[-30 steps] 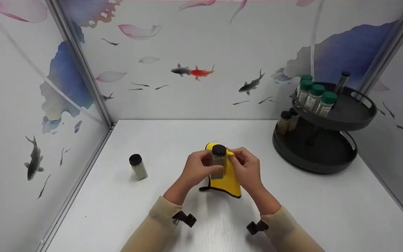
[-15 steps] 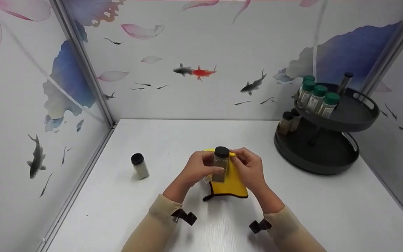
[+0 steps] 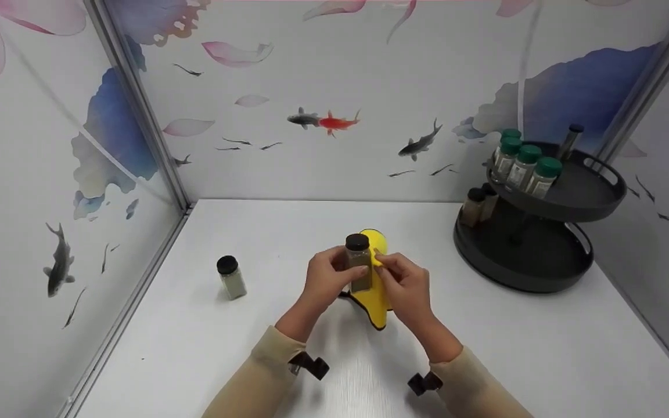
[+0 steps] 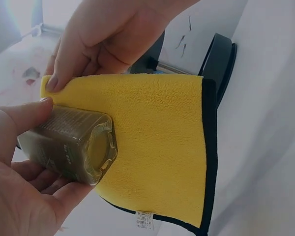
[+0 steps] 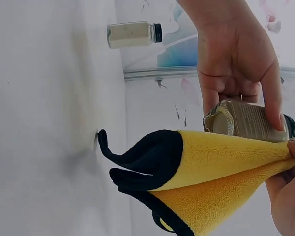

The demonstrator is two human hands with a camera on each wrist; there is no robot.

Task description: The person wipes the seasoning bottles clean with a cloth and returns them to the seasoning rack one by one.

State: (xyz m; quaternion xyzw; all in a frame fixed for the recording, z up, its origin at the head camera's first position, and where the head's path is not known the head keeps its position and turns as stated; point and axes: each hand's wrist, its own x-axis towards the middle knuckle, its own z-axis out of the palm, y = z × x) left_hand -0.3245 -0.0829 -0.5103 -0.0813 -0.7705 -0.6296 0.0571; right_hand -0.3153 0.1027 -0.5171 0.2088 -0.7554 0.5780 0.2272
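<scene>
My left hand [image 3: 326, 280] grips a square glass spice jar [image 3: 359, 268] with a black lid, its thumb across the front and the fingers behind. The jar is held above the table, nearly upright, with brownish contents. Beside it my right hand [image 3: 407, 284] pinches a yellow cloth [image 3: 376, 296] with black edging between thumb and fingers. The cloth [image 4: 157, 142] hangs down against the jar's side, and a small white tag [image 4: 144, 220] shows on its border in the left wrist view. In the right wrist view the cloth [image 5: 221, 167] falls in folds beside the jar [image 5: 246, 120].
Another black-lidded jar [image 3: 232, 278] with pale contents stands on the white table [image 3: 195, 360] at left. At back right is a black two-tier rack [image 3: 523, 273]. Several green-lidded jars [image 3: 525, 165] sit on its upper tier, dark-lidded ones [image 3: 474, 206] below. Printed walls enclose the table.
The jar and both hands have shifted slightly left and up from half a second ago. The cloth has swung and bunched narrower, its top now showing above the right fingers.
</scene>
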